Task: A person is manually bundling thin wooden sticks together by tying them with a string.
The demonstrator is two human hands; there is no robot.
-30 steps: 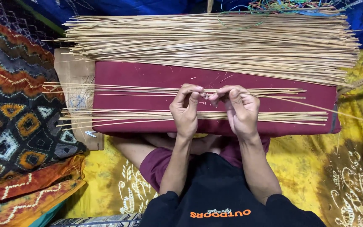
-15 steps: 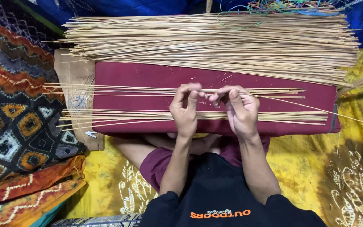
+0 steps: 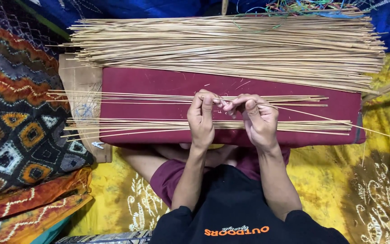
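Both my hands rest over a maroon cushion [image 3: 159,83] laid across my lap. My left hand [image 3: 201,119] and my right hand [image 3: 257,121] pinch the same thin pale stick [image 3: 321,118] with their fingertips close together. That stick slants away to the right, past the cushion's edge. Under my hands lie two loose rows of similar sticks: an upper row [image 3: 127,96] and a lower row [image 3: 132,126], both running left to right. A large bundle of sticks [image 3: 231,47] lies across the far side of the cushion.
A patterned woven cloth [image 3: 19,135] covers the left side. Yellow printed fabric [image 3: 366,190] lies at the right and under my legs. A brown board [image 3: 80,86] sticks out left of the cushion. Blue fabric and coloured strings [image 3: 303,8] lie at the back.
My hands have stayed in place over the cushion, with only small finger movements on the thin stick.
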